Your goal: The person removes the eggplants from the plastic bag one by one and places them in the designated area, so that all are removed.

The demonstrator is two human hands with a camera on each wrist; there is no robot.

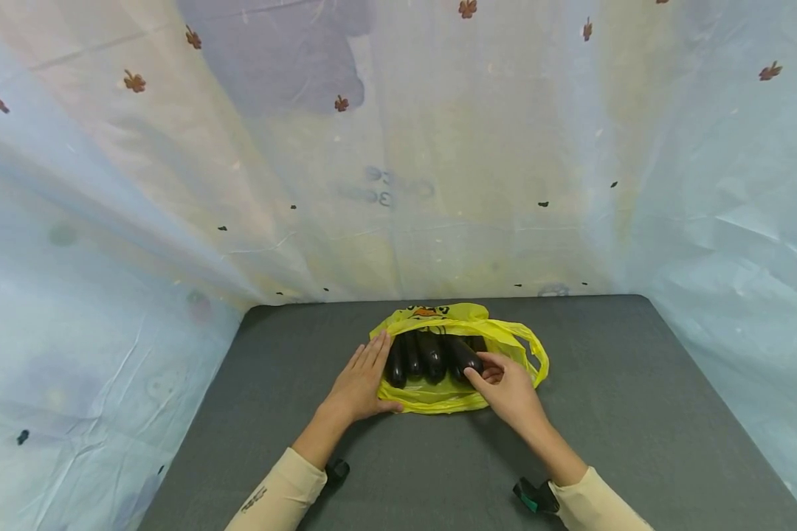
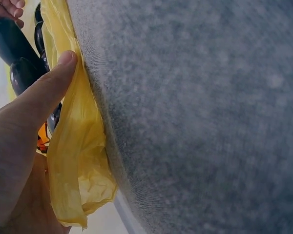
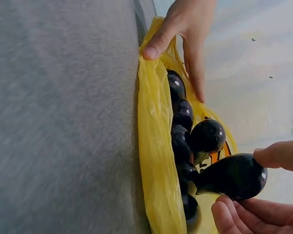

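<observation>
A yellow plastic bag [image 1: 438, 402] lies on its side, its mouth facing the person, with several dark glossy eggplants [image 1: 431, 358] inside. At the bag's left edge, my left hand [image 1: 359, 383] spreads its straight fingers and thumb against the mouth; the left thumb [image 2: 49, 87] rests on the near rim. My right hand [image 1: 508, 387] pinches the blunt end of one eggplant [image 3: 234, 176] between thumb and fingers at the right side of the opening. That eggplant sits above the row of others, its narrower end still within the bag.
A grey table [image 1: 637, 413] carries the bag near its far edge. Pale plastic sheeting [image 1: 505, 147] with small leaf prints hangs behind and at both sides. The bag's handle loop [image 1: 536, 354] sticks out to the right. Dark straps [image 1: 536, 495] show at the wrists.
</observation>
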